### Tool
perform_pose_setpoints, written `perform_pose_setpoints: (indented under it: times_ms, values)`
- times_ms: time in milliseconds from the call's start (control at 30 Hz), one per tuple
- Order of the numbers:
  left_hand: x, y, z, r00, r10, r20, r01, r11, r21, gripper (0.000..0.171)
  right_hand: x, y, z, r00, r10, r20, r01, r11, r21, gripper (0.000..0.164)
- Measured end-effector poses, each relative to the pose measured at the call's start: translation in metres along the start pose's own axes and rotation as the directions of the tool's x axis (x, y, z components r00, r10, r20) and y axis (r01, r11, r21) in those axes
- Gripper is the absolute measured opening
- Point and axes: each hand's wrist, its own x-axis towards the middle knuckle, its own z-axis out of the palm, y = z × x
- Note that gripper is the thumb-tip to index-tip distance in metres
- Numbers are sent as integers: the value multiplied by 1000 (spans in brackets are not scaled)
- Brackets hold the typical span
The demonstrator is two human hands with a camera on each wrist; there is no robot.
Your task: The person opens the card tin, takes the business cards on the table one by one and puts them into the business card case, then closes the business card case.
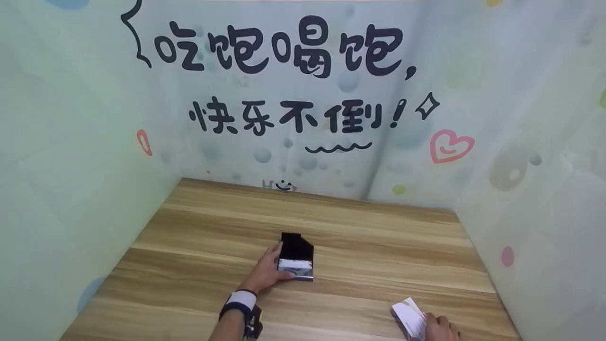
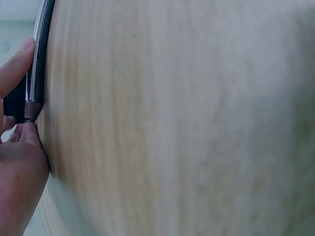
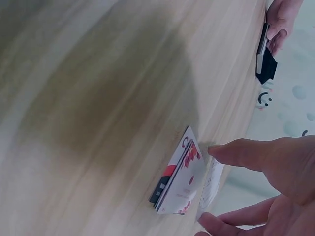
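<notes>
Open lanes around the black case (image 1: 296,251)
Behind the case, bare tabletop (image 1: 227,213) runs to the back wall (image 1: 331,173), room enough for a hand to pass; another bare stretch opens on its right. Its left side is blocked by the left hand (image 1: 270,272), the forearm (image 1: 228,327) barring the near-left approach. Nearer than the case and well to its right, the cards (image 1: 408,315) and right hand (image 1: 441,328) stand in the way.
</notes>
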Motion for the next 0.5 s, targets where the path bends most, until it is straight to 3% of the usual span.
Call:
perform_pose_setpoints:
  times_ms: [67, 133, 233, 367, 433, 500]
  values:
    - [1, 0, -1, 1000, 5, -1, -5, 1000, 0, 97, 4, -2, -6, 993, -71, 98, 71, 997, 0, 55]
    - [1, -1, -1, 1000, 18, 0, -18, 1000, 0, 97, 6, -5, -7, 983, -154, 98, 153, 988, 17, 63]
    - [1, -2, -1, 999, 35, 2, -35, 999, -8, 98, 7, -12, 0, 969, -245, -11, 246, 968, 47, 61]
    - [0, -2, 0, 999, 41, 6, -41, 999, -7, 98, 9, -19, 11, 930, -325, -171, 339, 939, 56, 54]
    - [0, -1, -1, 999, 42, 3, -42, 999, -6, 98, 13, -21, 15, 887, -387, -251, 409, 912, 37, 55]
    - [0, 0, -1, 999, 35, -1, -35, 999, 4, 98, 17, -23, 17, 825, -460, -328, 489, 872, 8, 59]
